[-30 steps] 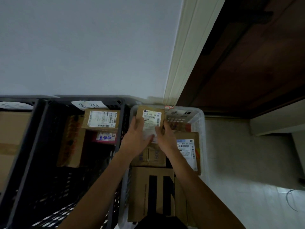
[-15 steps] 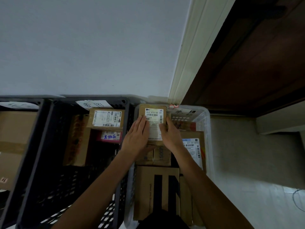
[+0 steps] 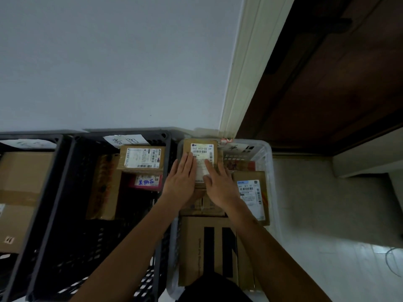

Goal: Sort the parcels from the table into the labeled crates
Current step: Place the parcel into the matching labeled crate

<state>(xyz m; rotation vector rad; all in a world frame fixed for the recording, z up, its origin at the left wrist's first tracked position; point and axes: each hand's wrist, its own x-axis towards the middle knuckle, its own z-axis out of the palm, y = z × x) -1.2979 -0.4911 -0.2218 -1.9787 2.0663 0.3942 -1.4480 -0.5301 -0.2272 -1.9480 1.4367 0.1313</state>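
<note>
Since the earlier frame, both hands had flattened: where they had clasped the small labelled parcel (image 3: 200, 159) by its sides, they now lay on top of it, and the parcel had settled lower against the far wall of the white crate (image 3: 268, 162). The left hand (image 3: 180, 182) rested with straight fingers on the parcel's left part; the right hand (image 3: 220, 185) lay with straight fingers over the label's near end. Neither grasped anything; the fingers were released and seemingly pressing the parcel down.

The step in hand appeared to be the seating of this parcel among the boxes already in the white crate, beside a larger labelled box (image 3: 250, 192) and above a striped carton (image 3: 209, 247). To the left stood a black crate (image 3: 72, 192) with a paper tag (image 3: 125, 140), holding further parcels.

The next move likely called for lifting both hands clear and turning back to the desk, which was out of view, for another parcel and a reading of its label.
</note>
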